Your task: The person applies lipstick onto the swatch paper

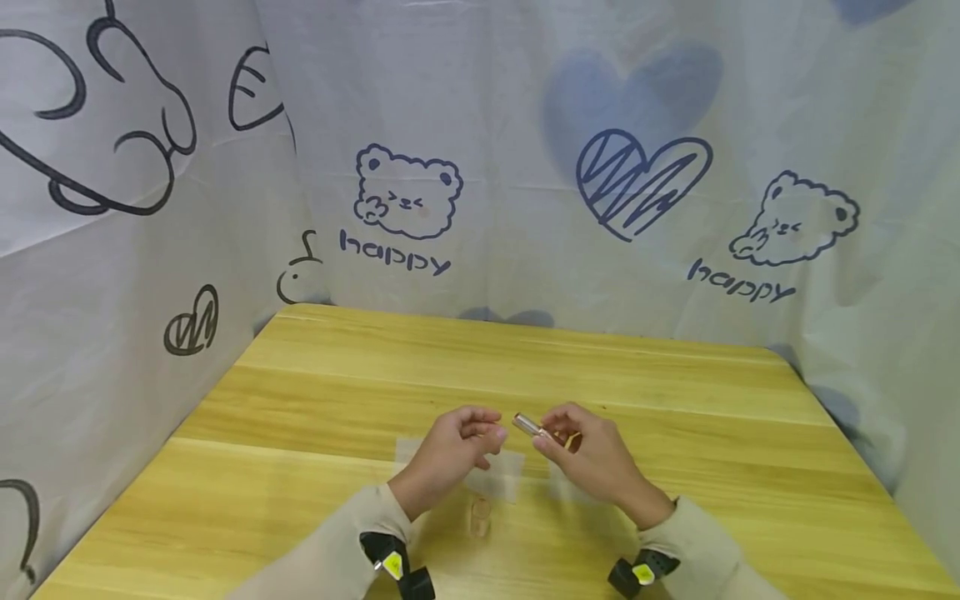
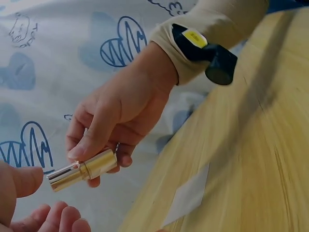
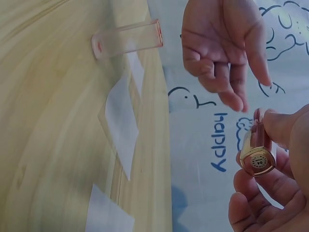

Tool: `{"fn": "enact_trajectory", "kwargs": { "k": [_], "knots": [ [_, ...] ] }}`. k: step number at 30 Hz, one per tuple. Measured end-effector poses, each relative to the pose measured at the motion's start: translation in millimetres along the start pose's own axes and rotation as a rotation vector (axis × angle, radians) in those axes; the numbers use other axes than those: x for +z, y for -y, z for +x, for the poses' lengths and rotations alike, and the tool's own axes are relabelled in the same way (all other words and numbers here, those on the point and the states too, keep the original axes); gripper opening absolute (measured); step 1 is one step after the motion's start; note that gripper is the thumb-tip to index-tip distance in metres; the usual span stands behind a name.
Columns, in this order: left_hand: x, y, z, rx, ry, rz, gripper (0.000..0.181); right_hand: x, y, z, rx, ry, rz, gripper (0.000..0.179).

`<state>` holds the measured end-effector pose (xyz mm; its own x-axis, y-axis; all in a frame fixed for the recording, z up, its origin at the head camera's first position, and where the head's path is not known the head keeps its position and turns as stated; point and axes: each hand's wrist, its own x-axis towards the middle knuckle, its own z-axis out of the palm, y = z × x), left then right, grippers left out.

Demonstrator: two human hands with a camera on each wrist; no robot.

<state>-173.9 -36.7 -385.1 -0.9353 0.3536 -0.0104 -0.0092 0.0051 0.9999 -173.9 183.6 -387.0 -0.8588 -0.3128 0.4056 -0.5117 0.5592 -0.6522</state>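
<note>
A gold lipstick tube [image 1: 527, 424] is pinched between the thumb and fingers of my right hand [image 1: 596, 454], held above the table and pointing toward the left hand. In the right wrist view the base of the lipstick tube [image 3: 258, 157] shows a round label. My left hand [image 1: 453, 450] hovers just to its left, fingers loosely bent, holding nothing and apart from the tube. The left wrist view shows the gap between the left hand's thumb [image 2: 29, 181] and the tube. A clear, pink-tinted lipstick cap [image 3: 128, 39] stands upright on the table below the hands.
White paper pieces [image 3: 121, 128] lie on the wooden table [image 1: 337, 392] beneath the hands, partly hidden by them in the head view. White cloth with drawn hearts and bears [image 1: 408, 192] hangs behind the table and at its sides.
</note>
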Motion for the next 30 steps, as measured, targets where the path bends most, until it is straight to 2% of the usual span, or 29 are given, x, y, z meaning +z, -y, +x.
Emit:
{"fn": "enact_trajectory", "kwargs": {
  "k": [5, 8, 14, 20, 25, 30],
  "knots": [
    [6.1, 1.0, 4.6, -0.102, -0.036, -0.207, 0.041, 6, 1, 3.7, -0.066, -0.009, 0.021, 0.016],
    [8.9, 3.8, 3.9, -0.151, -0.057, -0.291, 0.042, 11, 2, 4.0, -0.094, 0.009, 0.011, 0.015],
    [11.1, 7.4, 2.7, -0.171, -0.105, -0.342, 0.038, 17, 7, 3.5, -0.128, 0.042, -0.036, 0.019],
    [12.7, 6.5, 7.0, -0.173, -0.171, -0.361, 0.032, 21, 10, 4.0, -0.191, -0.049, -0.1, 0.034],
    [12.8, 7.4, 8.2, -0.17, -0.175, -0.373, 0.032, 27, 8, 5.5, -0.28, -0.139, -0.121, 0.034],
    [12.0, 9.6, 7.6, -0.159, -0.177, -0.384, 0.028, 32, 6, 5.4, -0.349, -0.163, -0.121, 0.032]
  ]
}}
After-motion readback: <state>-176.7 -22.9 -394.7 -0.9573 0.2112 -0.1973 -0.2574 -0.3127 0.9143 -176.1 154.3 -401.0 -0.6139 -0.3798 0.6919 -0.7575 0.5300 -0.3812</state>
